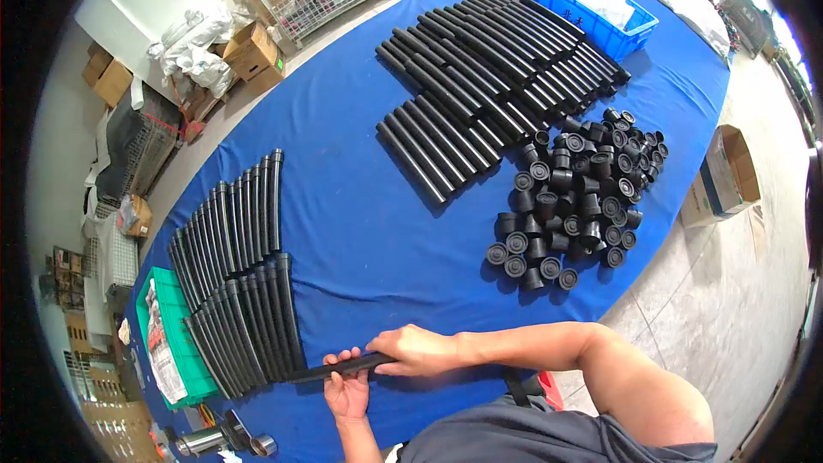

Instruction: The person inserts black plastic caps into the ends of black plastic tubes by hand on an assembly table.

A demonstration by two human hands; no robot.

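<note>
A black tube [321,371] lies almost level in front of my body, near the table's front edge. My left hand [347,387] is closed round it from below, with fingertips showing over the top. My right hand [417,349] wraps the tube's right end, so that end is hidden and I cannot see whether a cap is on it. The tube's left end reaches the foot of the near row of black tubes [249,326]. Behind that row lies another row of capped black tubes [236,219].
Many plain black tubes [480,69] lie in rows at the back. A heap of black rubber caps [583,197] sits at the right. A blue crate [630,41] stands at the far end, a green crate [204,381] at the left edge. A cardboard box [724,176] is on the floor.
</note>
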